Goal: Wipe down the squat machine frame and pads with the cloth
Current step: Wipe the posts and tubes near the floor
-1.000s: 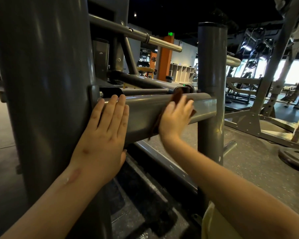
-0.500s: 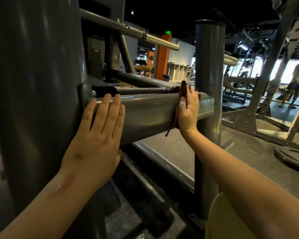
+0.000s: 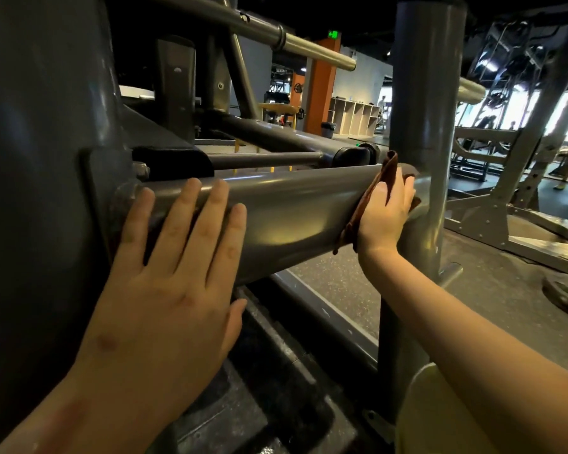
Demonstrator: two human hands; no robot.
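Gym background was blurred; right hand gripped one half-hidden cloth on the crossbar, left hand lay flat.

Plain glossy grey on the frame tube; rust brown on the cloth; orange on the far pillar; speckled dark grey on the floor.
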